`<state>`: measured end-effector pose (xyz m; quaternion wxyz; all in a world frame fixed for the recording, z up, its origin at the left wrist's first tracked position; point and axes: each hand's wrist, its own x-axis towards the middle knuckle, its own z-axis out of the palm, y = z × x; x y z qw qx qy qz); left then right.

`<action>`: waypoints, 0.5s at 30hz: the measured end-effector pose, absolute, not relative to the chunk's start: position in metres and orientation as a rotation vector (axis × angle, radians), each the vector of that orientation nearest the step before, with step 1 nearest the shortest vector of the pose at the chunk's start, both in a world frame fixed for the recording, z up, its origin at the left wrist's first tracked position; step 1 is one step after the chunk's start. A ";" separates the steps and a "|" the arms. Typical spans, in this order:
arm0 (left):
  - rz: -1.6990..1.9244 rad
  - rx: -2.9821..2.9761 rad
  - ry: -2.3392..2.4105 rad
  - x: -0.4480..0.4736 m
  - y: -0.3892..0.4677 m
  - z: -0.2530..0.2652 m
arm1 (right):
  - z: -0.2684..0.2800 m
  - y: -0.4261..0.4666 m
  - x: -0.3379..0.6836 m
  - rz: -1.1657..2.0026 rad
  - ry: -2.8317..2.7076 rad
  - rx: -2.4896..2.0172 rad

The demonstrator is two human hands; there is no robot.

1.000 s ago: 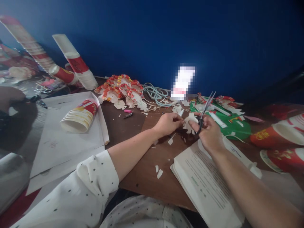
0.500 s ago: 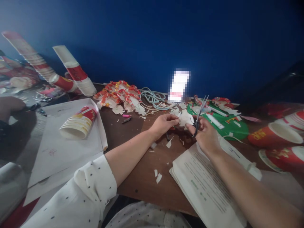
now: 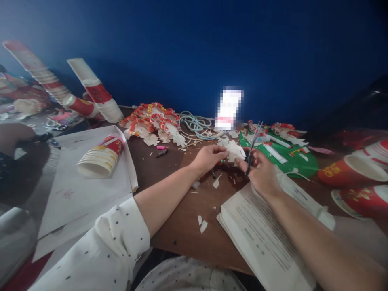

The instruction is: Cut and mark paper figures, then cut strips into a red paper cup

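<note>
Between thumb and fingers my left hand [image 3: 209,160] pinches a white paper cutout [image 3: 235,152] with a jagged outline. My right hand [image 3: 261,171] grips dark-handled scissors [image 3: 253,141], their blades pointing up and away, beside the cutout's right edge. The right thumb is close to the cutout's lower edge; whether it presses on it I cannot tell. Small white paper scraps [image 3: 203,227] lie on the brown table [image 3: 178,226] below my hands. Behind and left, a heap of red and white paper cutouts [image 3: 153,121] rests near the wall.
A green round mat [image 3: 303,163] with scraps lies to the right, near red paper cups [image 3: 345,171]. Nested cups [image 3: 101,157] rest on a white box lid [image 3: 69,194] at left. Coiled cable [image 3: 197,125] and a lit, blurred screen [image 3: 228,109] are at the back. Another person's arm [image 3: 15,135] is far left.
My right hand and the scissors have shifted slightly left, and the scissors' blades have tilted a little. The paper cutout has turned slightly; my left hand stays in nearly the same place.
</note>
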<state>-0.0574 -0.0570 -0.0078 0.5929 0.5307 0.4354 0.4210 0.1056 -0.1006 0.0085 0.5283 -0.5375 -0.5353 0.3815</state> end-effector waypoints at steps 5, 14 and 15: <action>0.976 1.259 1.022 -0.058 -0.055 -0.009 | 0.010 -0.101 0.106 0.904 -1.263 -1.311; 0.969 1.264 1.025 -0.059 -0.054 -0.012 | 0.013 -0.102 0.106 0.877 -1.267 -1.331; 0.966 1.252 1.020 -0.059 -0.055 -0.010 | 0.012 -0.101 0.106 0.878 -1.268 -1.325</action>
